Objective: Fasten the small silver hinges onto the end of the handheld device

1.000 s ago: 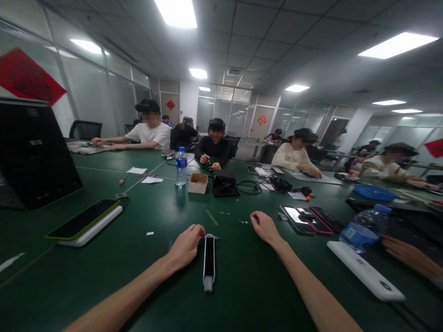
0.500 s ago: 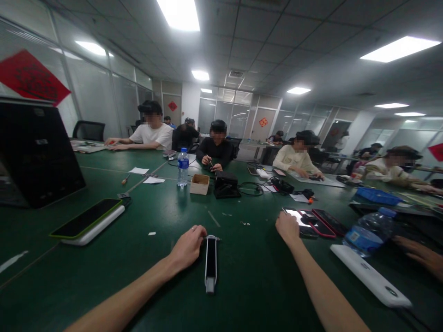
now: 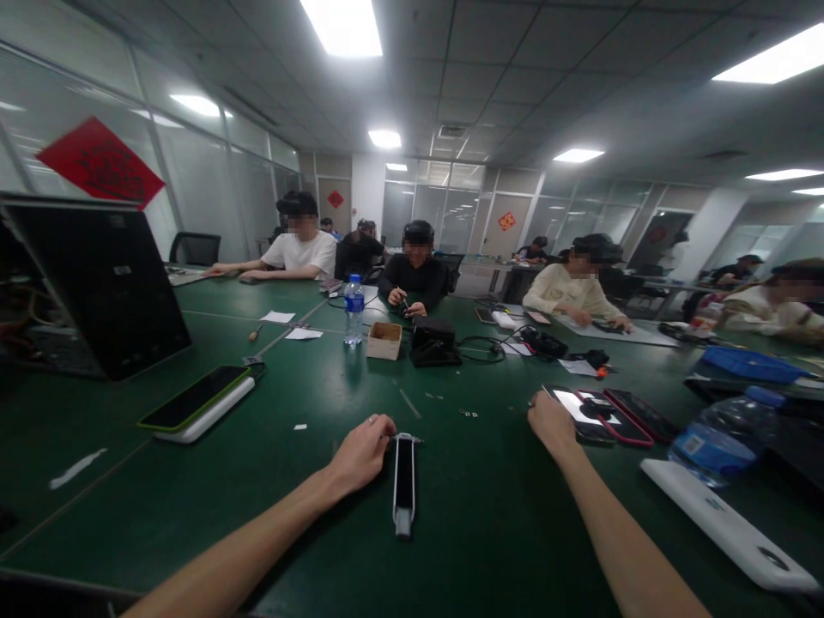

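- your left hand (image 3: 364, 455) lies loosely curled, holding nothing, just beside a slim black-and-white device (image 3: 404, 485);
- your right hand (image 3: 552, 425) sits at a smartphone's (image 3: 579, 415) edge; its fingers are hidden, so you cannot tell its grip

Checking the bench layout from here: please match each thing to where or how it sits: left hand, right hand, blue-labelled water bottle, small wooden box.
Things:
1. left hand
2. right hand
3. blue-labelled water bottle
4. small wooden box

Places and states:
A. lying on its side
B. open-topped on the green table
C. beside a slim black device
D. at the edge of a row of phones

Pairs: 1-C, 2-D, 3-A, 4-B
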Demonstrator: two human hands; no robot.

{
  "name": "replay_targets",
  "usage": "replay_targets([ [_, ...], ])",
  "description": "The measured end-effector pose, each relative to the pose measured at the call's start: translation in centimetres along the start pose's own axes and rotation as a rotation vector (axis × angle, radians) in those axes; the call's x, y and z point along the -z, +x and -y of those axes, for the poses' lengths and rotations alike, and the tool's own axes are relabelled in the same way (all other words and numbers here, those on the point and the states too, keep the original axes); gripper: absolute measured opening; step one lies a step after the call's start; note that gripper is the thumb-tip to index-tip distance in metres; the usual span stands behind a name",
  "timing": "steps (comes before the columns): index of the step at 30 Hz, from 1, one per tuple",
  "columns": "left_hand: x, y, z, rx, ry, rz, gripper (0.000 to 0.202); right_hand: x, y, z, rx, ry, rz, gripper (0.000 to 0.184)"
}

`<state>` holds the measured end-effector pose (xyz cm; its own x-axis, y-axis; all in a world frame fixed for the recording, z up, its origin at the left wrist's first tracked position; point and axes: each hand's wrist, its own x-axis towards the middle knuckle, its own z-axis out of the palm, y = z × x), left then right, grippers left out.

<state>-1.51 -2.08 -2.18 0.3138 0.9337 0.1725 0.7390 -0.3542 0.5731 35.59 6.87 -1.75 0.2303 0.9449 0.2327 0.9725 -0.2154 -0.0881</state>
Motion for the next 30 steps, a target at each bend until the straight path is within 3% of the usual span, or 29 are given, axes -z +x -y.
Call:
replay_targets([
  [3,0.0,-0.1,0.0,-0.007,-0.004,-0.007,0.018,1.3,-0.8,1.4,0.117,0.087,-0.086,0.021],
  [6,-0.1,-0.2,0.2,-0.014,-0.005,-0.012,0.018,2.5,-3.1,4.9,0.378,0.293,-0.161,0.02],
  [9,-0.2,-0.1,0.3,-0.033,0.019,-0.023,0.018,2.8,-6.7,9.5,0.628,0.483,-0.075,0.018],
  [11,-0.3,-0.1,0.2,-0.041,0.031,-0.035,0.019,2.5,-9.0,12.0,0.718,0.522,0.015,0.016],
  [15,-0.3,-0.1,-0.2,-0.042,0.047,-0.046,0.021,1.9,-11.3,14.2,0.719,0.57,0.118,0.014],
  [23,-0.3,-0.2,-0.2,-0.042,0.058,-0.044,0.018,1.9,-11.7,14.1,0.639,0.757,0.215,0.015],
  [30,-0.4,-0.2,0.1,-0.04,0.037,-0.032,0.017,2.7,-11.7,13.8,0.693,0.765,0.216,0.019],
])
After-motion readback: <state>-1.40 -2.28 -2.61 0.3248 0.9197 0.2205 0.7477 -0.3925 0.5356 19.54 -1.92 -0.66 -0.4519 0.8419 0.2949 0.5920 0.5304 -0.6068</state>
